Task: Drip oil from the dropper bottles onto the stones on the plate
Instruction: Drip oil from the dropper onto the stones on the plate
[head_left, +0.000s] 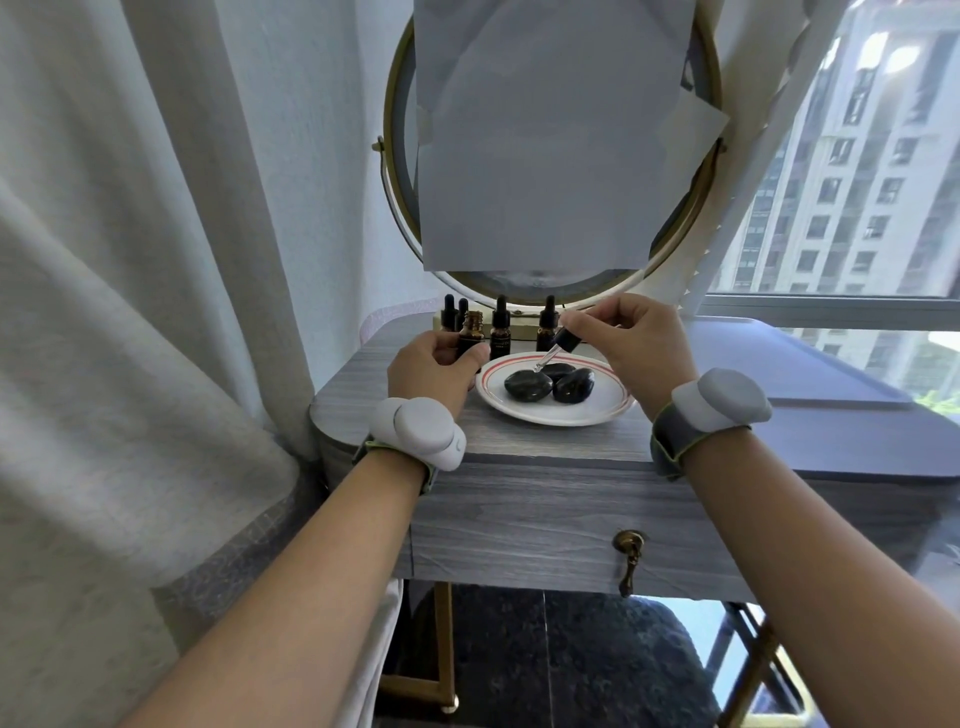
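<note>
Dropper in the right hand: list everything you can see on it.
The dropper is out of its bottle. It has a black bulb and collar and a thin clear tube, glass by the look of it. The right hand pinches its top end. It is tilted, with the tip pointing down and left over the dark stones on the plate. Whether the tip touches a stone cannot be told. The left hand grips the open bottle beside the plate.

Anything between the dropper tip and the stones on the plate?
Nothing visible. The right hand pinches the dropper, tilted, its glass tip close over the stones on the plate, with no object between them. The left hand grips the open bottle beside the plate's left rim, off that path.
</note>
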